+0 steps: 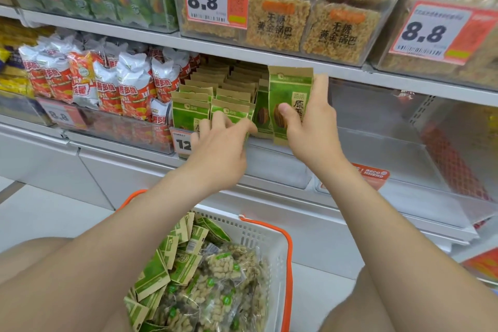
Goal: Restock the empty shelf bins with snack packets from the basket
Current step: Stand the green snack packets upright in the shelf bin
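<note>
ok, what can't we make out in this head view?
- Orange-and-white price tag: head view, left hand covers everything after "12".
- White plastic basket with orange handles: head view, near end cut off by the bottom edge and forearms.
- Green-and-tan paper snack packet in the right hand: head view, thumb hides part of its print.

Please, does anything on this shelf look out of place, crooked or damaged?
Nothing looks spilled or torn. One red-and-white packet sits lower than its row, slumped at the front right corner of its bin. The right hand holds a green packet upright at the shelf, which seems normal for restocking.
</note>
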